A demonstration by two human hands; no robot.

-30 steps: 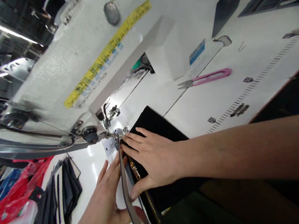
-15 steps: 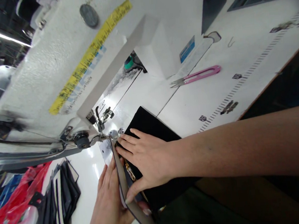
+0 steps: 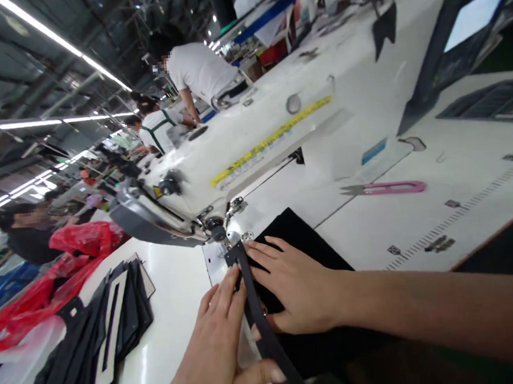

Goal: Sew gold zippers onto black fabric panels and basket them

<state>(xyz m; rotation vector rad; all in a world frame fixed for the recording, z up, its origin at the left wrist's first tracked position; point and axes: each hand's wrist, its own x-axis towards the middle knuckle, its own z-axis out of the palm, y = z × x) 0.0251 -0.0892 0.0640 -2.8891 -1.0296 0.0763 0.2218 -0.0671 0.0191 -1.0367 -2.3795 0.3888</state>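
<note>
A black strap (image 3: 267, 327) with small holes at its end runs from near the sewing machine's presser foot (image 3: 233, 239) towards me. It lies along a black flat panel (image 3: 308, 253). My right hand (image 3: 297, 283) rests on the panel with spread fingers, its thumb reaching the strap's edge. On the other side is my left hand (image 3: 219, 340), fingers stretched out, fingertips touching the strap near the foot and thumb at the strap lower down. A bit of metal shows beside the strap, mostly hidden under my right hand.
Pink thread snips (image 3: 385, 188) lie on the white table (image 3: 329, 216), right of the machine head (image 3: 256, 139). At left are a stack of black pieces (image 3: 86, 341) and red plastic (image 3: 78, 247). Several people work further back.
My view has lifted and now takes in the room behind the machine. The strap has turned from its grey-brown side to its black face. My left thumb has come out to the strap's near side.
</note>
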